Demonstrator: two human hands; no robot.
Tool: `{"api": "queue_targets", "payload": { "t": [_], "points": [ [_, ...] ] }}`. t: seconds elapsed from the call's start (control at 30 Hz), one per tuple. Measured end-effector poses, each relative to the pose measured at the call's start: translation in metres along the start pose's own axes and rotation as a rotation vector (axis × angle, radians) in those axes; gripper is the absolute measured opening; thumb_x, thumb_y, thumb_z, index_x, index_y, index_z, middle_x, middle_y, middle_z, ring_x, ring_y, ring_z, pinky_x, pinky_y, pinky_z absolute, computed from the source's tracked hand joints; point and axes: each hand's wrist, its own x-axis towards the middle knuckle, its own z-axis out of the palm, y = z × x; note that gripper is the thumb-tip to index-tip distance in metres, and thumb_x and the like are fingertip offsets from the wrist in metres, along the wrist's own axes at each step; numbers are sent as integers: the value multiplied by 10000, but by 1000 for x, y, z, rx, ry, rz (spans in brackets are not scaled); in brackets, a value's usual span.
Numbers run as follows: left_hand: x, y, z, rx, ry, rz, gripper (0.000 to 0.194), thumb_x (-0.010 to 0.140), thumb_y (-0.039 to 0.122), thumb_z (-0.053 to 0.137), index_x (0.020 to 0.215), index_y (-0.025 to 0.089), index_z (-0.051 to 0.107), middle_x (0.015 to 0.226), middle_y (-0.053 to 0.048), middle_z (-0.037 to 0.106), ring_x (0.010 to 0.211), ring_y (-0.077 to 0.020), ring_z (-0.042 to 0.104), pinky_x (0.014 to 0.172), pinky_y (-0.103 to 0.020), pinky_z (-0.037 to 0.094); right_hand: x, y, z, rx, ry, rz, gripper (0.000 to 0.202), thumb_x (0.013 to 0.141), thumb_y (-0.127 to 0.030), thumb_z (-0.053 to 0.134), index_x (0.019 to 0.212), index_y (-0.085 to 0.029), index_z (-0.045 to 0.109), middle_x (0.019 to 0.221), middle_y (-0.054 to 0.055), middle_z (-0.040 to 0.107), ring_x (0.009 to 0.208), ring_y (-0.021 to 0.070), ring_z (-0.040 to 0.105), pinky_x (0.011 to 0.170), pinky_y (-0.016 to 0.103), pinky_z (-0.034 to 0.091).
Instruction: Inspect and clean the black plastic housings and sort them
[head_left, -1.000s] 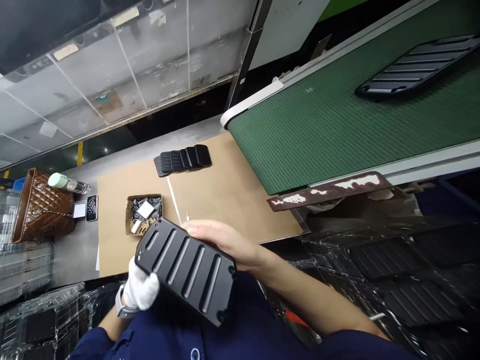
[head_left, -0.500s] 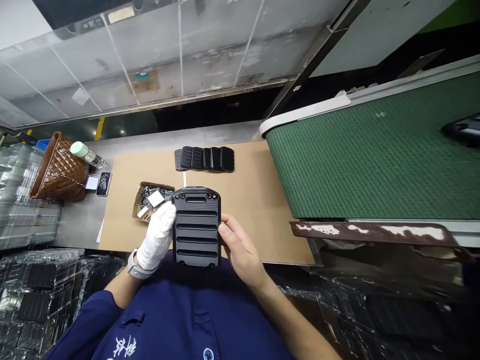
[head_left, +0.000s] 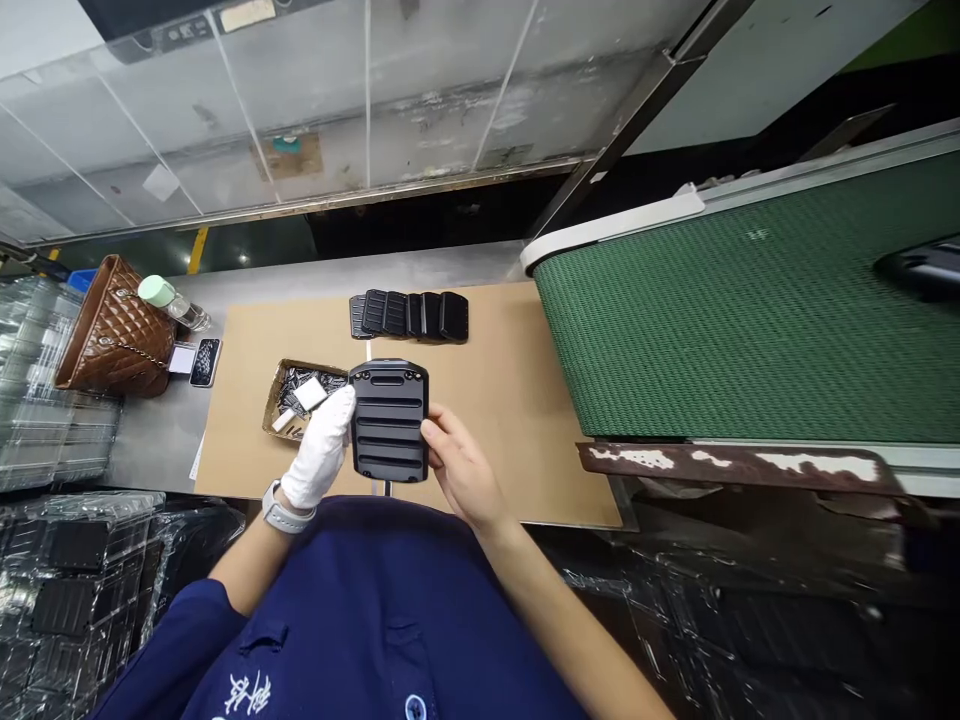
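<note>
Between my two hands is a black ribbed plastic cover (head_left: 389, 422), its grooved face toward me and its rounded end pointing away. My left hand (head_left: 322, 445), in a white glove, grips its left edge. Bare, my right hand (head_left: 461, 465) pinches the right edge between thumb and fingers; the fingertips behind the cover are hidden. Just left of the cover, an open cardboard box (head_left: 271, 412) holds many small dark pieces and some white blocks. Farther back lies a row of several similar black covers (head_left: 409, 315), leaning over one another.
Brown cardboard (head_left: 510, 400) covers the metal table. A green conveyor belt (head_left: 720, 330) runs along the right, with a dark object (head_left: 926, 268) on it. At the left are a brown quilted bag (head_left: 124, 335), a bottle (head_left: 176, 302), a phone (head_left: 205, 362) and plastic-wrapped stacks (head_left: 67, 570).
Both hands have carried the black cover slightly away from my body, and it now looks shorter, tilted flatter. The dark object on the belt has shifted slightly left.
</note>
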Motion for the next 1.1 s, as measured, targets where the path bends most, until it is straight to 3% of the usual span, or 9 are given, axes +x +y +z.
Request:
{"api": "queue_targets", "payload": {
  "t": [0.1,0.23,0.43,0.63,0.93,1.1],
  "points": [
    [11,-3,-1,-61,-91,-81,347,845,441,586,1093,217,679,1150,-61,690,1158,-240,586,1005,-374,454,14,10,-5,40,89,79,350,743,-547,668,931,-253,636,709,-35,591,563,108,467,489,230,371],
    [16,-7,-10,-128,-92,-176,352,908,440,487,1126,222,657,1125,-63,695,1002,-175,656,890,-288,502,24,15,-10,101,141,128,367,679,-536,706,901,-255,626,770,-27,639,633,123,530,548,239,413],
    [17,-8,-14,-177,-98,-172,373,934,442,437,1151,224,646,1152,-66,681,970,-151,657,827,-244,504,28,16,-10,151,141,142,385,690,-522,678,952,-250,605,861,-21,686,817,161,629,657,264,482],
    [19,-10,-13,-195,-105,-154,348,938,415,440,1128,227,662,1109,-55,697,927,-134,663,790,-223,509,29,18,-11,194,142,142,376,689,-512,695,943,-247,613,862,-28,696,863,161,643,664,255,492],
    [23,-15,-18,-181,-108,-169,355,920,422,472,1155,219,643,1159,-68,679,1001,-153,653,853,-245,508,30,20,-11,176,153,141,371,698,-506,687,952,-244,625,902,-23,693,894,160,632,702,257,497],
    [29,-26,-21,-156,-86,-158,331,862,350,578,1156,211,640,1237,-64,648,1139,-191,596,988,-302,464,31,20,-12,148,148,145,390,689,-527,691,945,-241,622,894,-14,696,880,171,635,701,270,498]
  ]
}}
